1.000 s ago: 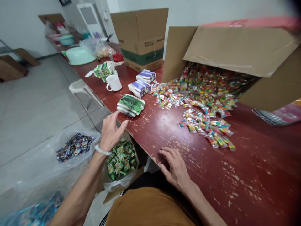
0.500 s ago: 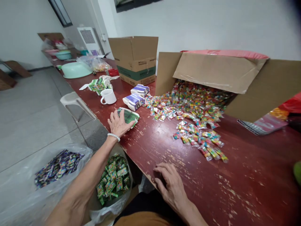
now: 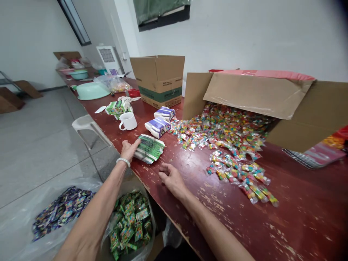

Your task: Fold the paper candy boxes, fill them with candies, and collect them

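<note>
My left hand (image 3: 128, 149) grips the left end of a stack of flat green packets (image 3: 150, 148) lying near the front edge of the red table (image 3: 299, 217). A white bead bracelet sits on that wrist. My right hand (image 3: 170, 178) hovers low over the table just right of the stack, fingers spread, holding nothing. A heap of small colourful candy packets (image 3: 233, 145) spills from a tipped cardboard box (image 3: 258, 94) to the right.
A white mug (image 3: 127, 121), purple-white boxes (image 3: 159, 125), green boxes (image 3: 117, 107), an upright cardboard box (image 3: 159, 78) and a mint basin (image 3: 91, 90) stand further along. Clear bags of green packets (image 3: 130, 224) and dark packets (image 3: 62, 210) sit below left. A white stool (image 3: 88, 127) stands beside the table.
My left hand reached from above the bag to the green stack and closed on its end. My right hand left the table's front edge and moved toward the stack.
</note>
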Motion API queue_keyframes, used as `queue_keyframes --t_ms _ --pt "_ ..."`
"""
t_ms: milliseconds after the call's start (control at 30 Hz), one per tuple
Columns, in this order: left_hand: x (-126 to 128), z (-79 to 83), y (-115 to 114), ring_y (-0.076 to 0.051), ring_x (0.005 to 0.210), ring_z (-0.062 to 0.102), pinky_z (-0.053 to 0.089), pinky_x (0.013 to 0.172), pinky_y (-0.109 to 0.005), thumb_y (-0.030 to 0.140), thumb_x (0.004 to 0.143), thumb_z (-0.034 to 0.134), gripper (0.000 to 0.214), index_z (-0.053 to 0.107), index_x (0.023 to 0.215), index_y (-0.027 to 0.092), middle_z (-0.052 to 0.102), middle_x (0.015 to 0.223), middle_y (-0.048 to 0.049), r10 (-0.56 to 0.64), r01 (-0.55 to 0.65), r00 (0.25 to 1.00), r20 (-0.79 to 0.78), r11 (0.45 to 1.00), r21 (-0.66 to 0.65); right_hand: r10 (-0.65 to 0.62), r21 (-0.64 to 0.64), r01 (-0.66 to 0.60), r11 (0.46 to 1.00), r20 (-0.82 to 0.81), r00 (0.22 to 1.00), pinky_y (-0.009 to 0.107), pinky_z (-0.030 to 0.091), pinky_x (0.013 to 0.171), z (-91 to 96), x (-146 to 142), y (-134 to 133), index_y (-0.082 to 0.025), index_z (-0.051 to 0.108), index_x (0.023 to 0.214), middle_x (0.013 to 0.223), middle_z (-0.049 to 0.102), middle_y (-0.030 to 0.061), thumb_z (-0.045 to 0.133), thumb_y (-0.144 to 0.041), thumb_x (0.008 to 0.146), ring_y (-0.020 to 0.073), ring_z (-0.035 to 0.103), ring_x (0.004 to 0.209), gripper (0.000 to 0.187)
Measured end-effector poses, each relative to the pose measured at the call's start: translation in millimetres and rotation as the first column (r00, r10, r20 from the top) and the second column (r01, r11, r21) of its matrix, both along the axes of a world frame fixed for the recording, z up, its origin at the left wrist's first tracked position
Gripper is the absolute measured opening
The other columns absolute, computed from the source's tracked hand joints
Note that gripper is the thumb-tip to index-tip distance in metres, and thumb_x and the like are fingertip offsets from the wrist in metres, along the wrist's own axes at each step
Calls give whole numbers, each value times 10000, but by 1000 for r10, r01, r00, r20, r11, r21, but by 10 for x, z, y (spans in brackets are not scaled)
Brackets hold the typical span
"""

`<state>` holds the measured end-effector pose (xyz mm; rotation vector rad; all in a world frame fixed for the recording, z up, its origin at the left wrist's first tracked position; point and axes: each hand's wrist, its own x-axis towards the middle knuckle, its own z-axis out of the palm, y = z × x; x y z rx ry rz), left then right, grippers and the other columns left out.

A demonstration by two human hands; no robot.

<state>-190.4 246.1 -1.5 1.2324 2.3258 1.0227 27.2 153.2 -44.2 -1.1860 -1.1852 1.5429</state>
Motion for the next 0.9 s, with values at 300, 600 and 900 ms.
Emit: queue_keyframes --t_ms 300,600,900 --pt "338 25 -154 -270 898 655 498 794 -370 531 763 577 392 627 966 200 696 936 -85 -284 285 950 -129 958 -11 -105 -106 86 991 -191 976 197 516 512 54 -169 319 -199 505 1130 1009 676 60 580 -306 821 143 654 769 336" --pt "762 62 -413 -268 1003 642 474 881 -391 355 857 456 565 333 1371 158 638 1094 -117 -472 493 835 -282 870 4 -185 -126 162 979 -201 962 192 525 431 -13 -59 218 -193 475 1074 932 612 36 675 -364 766 145 671 695 405" --pt "847 241 -567 -383 1188 538 366 1004 -548 553 713 629 954 235 1514 217 459 1352 -201 -722 604 536 -438 690 -399 -41 -66 23 998 -290 956 204 550 459 -2 51 239 -211 538 1181 945 642 18 617 -472 808 116 672 614 463"
